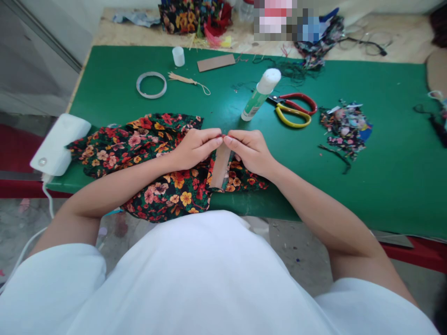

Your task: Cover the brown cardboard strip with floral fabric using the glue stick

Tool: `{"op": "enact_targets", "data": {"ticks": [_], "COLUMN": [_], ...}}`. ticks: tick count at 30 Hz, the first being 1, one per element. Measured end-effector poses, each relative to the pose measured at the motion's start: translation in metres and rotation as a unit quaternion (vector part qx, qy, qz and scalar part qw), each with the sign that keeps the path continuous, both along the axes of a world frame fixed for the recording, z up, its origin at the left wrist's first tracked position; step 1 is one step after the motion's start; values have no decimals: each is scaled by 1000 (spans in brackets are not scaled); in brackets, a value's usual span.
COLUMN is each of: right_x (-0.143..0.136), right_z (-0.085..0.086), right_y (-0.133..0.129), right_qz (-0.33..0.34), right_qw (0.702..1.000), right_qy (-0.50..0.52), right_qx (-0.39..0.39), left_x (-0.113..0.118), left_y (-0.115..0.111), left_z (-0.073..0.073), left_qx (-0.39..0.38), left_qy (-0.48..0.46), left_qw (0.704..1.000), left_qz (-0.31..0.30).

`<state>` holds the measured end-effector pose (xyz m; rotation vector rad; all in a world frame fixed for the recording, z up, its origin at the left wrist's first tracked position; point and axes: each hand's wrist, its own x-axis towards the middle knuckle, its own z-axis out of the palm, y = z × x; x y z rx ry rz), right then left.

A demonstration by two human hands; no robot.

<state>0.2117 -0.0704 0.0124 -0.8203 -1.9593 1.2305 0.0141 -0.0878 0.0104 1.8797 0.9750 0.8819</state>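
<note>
Through the head camera I see both hands working close together over the near edge of the green counter (391, 181). My left hand (191, 148) and right hand (252, 150) each pinch, thumb against fingers, at the far end of a tan strip (220, 168), their tips nearly meeting there. The strip points back toward the wearer's white shirt (216, 270), with dark floral fabric along its edges. More of the floral cloth (139, 144) lies bunched under and beyond the left forearm, reaching a white box (61, 144) at the counter's left. Just beyond the hands I have a glue stick (258, 97) standing beside scissors (295, 109) with one red and one yellow handle. Farther back lie a tape ring (152, 85), a pale tassel (188, 81), a white cap (178, 56) and a brown card piece (216, 63); a heap of scraps (345, 125) sits right of the scissors.
</note>
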Motion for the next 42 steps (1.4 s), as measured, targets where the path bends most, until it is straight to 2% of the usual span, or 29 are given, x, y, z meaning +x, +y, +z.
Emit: {"op": "enact_targets", "data": {"ticks": [4,11,17,23,26,30,33,36,39,42], "right_x": [0,0,0,0,0,0,0,0,0,0], "right_z": [-2,-5,-5,-6,-8,-12,-15,-14,-11,-9], "right_y": [1,1,2,2,2,3,4,5,5,5], "right_qz": [-19,-34,-58,-78,-86,-124,-134,-123,-121,-133], "right_qw": [1000,999,998,996,996,991,990,992,992,991], "right_qy": [7,13,14,21,22,30,24,10,2,-6], "right_qx": [7,17,25,30,33,33,25,21,23,33], "left_x": [2,2,2,1,1,1,0,1,4,9], "left_y": [0,0,-1,-1,0,2,3,3,2,-1], "left_z": [-6,-3,-5,-2,-3,-5,-5,-5,-6,-6], "left_qx": [-48,-26,-91,-42,-43,-21,-32,-39,-116,-286], "left_qy": [-40,-33,-45,0,9,21,39,18,-65,-166], "left_qw": [998,999,995,999,999,999,998,999,991,943], "left_qz": [5,18,-6,-9,-8,-26,-32,-7,-8,-50]}}
